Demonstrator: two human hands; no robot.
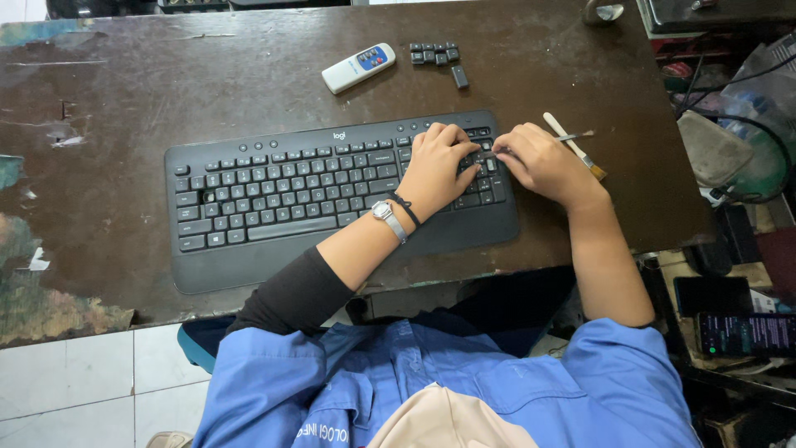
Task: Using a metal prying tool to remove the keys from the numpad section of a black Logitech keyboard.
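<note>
So the black keyboard (332, 195) lies flat on the worn brown table (207, 75) with its long axis running left to right, and both hands sit at its right end over the number pad. The left hand (438, 166) rests curled with fingers pressing down on those keys, holding nothing. The right hand (539, 162) is pinched shut around a thin metal tool (497, 152), whose tip points left toward the keys just beside the left fingertips, with a small brush (574, 146) lying right behind it.

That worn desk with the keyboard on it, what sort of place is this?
Probably a small repair workbench: loose keys pulled from the black keyboard, a small brush beside the right hand, and cluttered cables alongside.
</note>
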